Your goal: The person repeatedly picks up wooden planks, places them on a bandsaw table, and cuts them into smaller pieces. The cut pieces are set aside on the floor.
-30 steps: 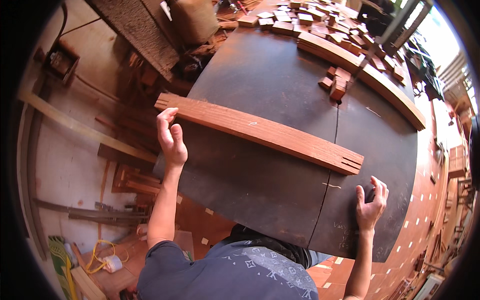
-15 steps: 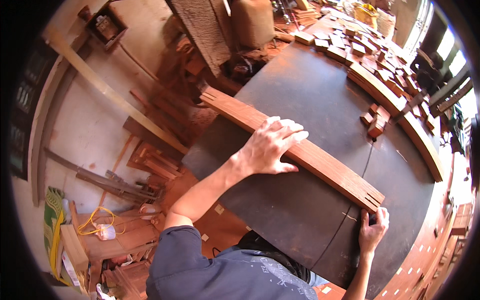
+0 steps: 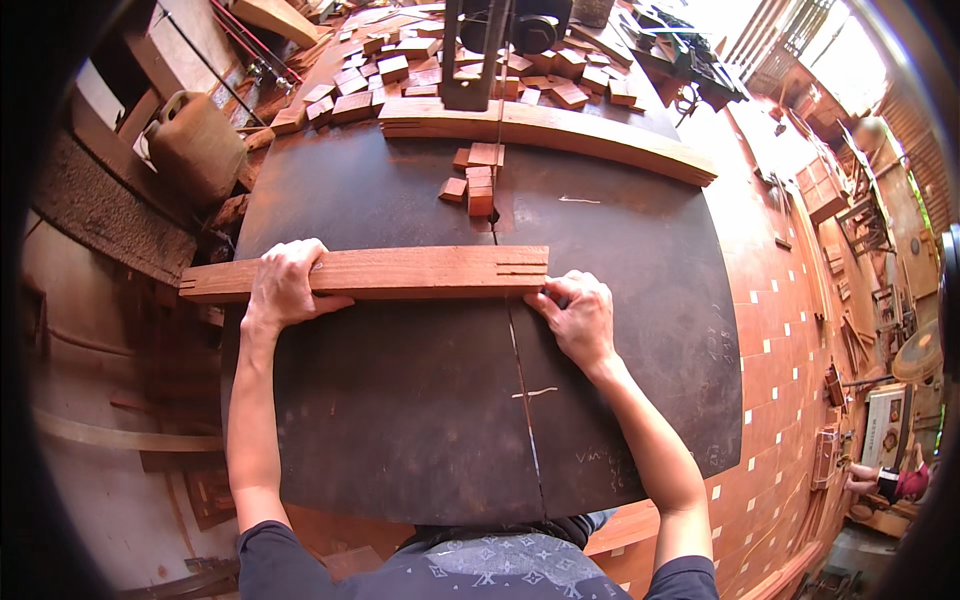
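Observation:
A reddish-brown wooden beam (image 3: 410, 270) lies crosswise on a dark saw table (image 3: 400, 410). Narrow slits are cut into both of its ends. My left hand (image 3: 288, 285) grips it near the left end, fingers over the top and thumb along the near side. At the right end, my right hand (image 3: 578, 318) has its fingers curled against the near corner. Just beyond the beam sit small wooden blocks (image 3: 480, 190), beside the slot in the table. The upright saw guide (image 3: 472, 70) with its thin blade stands behind those blocks.
A long, slightly curved timber (image 3: 600, 140) lies across the far part of the table, behind the blade. Past it is a heap of offcut blocks (image 3: 395, 68). A tan jerrycan (image 3: 195, 145) stands at the far left. Another person (image 3: 905, 482) is at the far right.
My view has swung to the right, so the beam now appears level and the saw guide is in sight. Both hands are still on the beam, the right one at its end.

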Tool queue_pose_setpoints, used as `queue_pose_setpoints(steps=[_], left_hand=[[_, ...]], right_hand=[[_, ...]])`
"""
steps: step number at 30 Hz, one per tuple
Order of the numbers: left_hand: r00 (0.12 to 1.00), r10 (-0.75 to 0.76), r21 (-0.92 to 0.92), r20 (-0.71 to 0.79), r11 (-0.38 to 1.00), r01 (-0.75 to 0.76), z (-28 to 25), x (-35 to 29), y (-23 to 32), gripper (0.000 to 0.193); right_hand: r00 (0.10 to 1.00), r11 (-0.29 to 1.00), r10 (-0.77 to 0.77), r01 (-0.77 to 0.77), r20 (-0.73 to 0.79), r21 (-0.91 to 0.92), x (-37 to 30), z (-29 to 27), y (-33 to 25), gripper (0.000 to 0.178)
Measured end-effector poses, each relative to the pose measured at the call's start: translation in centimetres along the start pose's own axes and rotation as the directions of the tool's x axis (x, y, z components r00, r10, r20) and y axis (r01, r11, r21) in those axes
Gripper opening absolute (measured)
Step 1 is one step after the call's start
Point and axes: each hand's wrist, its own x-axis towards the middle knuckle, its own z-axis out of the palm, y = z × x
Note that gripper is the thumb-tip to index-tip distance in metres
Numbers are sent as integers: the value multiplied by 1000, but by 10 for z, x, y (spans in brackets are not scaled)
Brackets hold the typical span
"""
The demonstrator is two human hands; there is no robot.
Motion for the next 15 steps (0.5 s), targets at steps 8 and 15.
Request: queue_pose_setpoints(steps=[8,15], left_hand=[[1000,15,-17,-5,1000,-15,1,23,-16,55],[999,35,9,-9,999,-35,6,41,-24,55]], right_hand=[[999,999,-39,39,-37,1,29,16,8,28],[998,1000,-19,20,-64,15,41,17,12,23]])
